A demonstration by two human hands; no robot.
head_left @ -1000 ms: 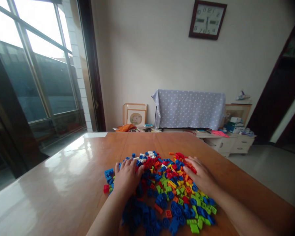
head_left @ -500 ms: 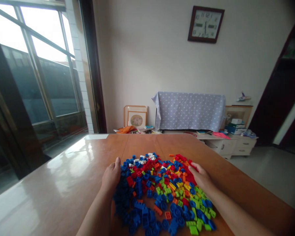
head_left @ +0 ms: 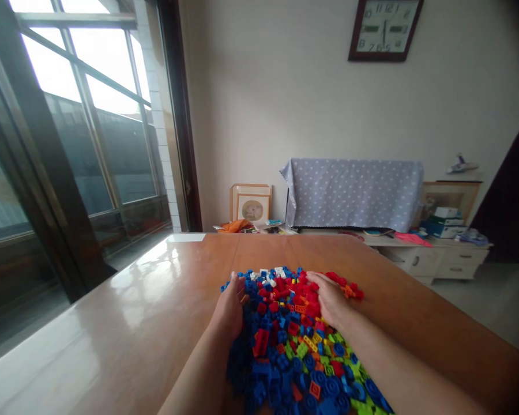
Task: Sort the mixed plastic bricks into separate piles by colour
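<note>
A large heap of building bricks (head_left: 285,340) lies on the brown table (head_left: 155,323), dark blue on the left, red and white at the far side, yellow and lime green at the right. My left hand (head_left: 232,302) is against the heap's left edge, thumb up, fingers apart and partly hidden by the hand. At the right, my right hand (head_left: 330,297) rests against the red bricks, palm facing inward, its fingers stretched out. Some red and orange bricks (head_left: 348,287) lie beyond the right hand.
Behind the table are a cabinet (head_left: 450,262), a cloth-covered object (head_left: 354,193) and framed pictures (head_left: 253,208). A wall clock (head_left: 386,29) hangs above. Windows (head_left: 95,127) stand at the left. A white sheet (head_left: 185,237) lies at the table's far left corner.
Both hands have come closer together, pushing bricks inward into a narrower, denser heap. Some red and orange bricks now lie outside my right hand. The view has shifted.
</note>
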